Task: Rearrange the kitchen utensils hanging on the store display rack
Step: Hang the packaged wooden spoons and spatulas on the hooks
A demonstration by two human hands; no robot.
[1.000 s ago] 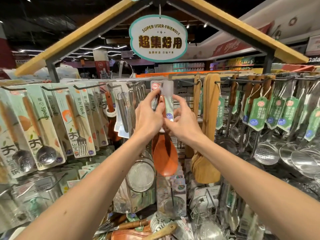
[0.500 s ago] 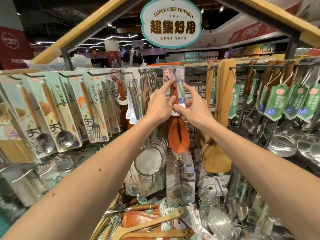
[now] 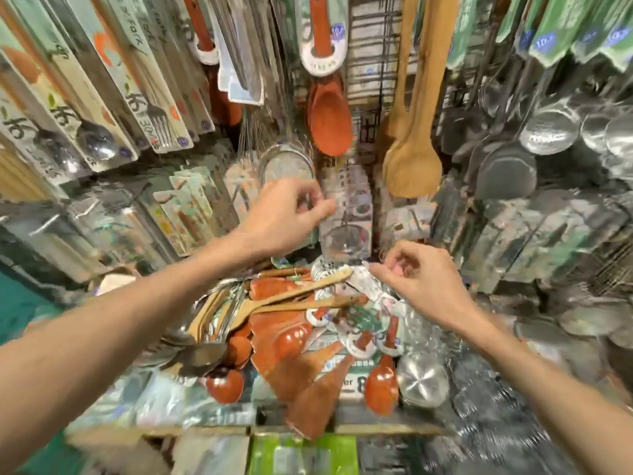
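Red-brown spoon (image 3: 329,121) in its card sleeve hangs on the rack (image 3: 373,63), just beside pale wooden spatulas (image 3: 411,162) on its right. Carded forks (image 3: 150,108) hang further left, steel ladles (image 3: 548,128) further right. Lower down, a pile (image 3: 291,323) of loose red and wooden utensils lies heaped under the hands. Left hand (image 3: 281,217) is up at a hanging packet (image 3: 349,207), fingers curled; blur hides whether its grip pinches the packet. Right hand (image 3: 424,279) hovers at the pile's far edge, fingers loosely curled, fingertips at crinkled plastic wrap; whether that grip holds anything I cannot tell.
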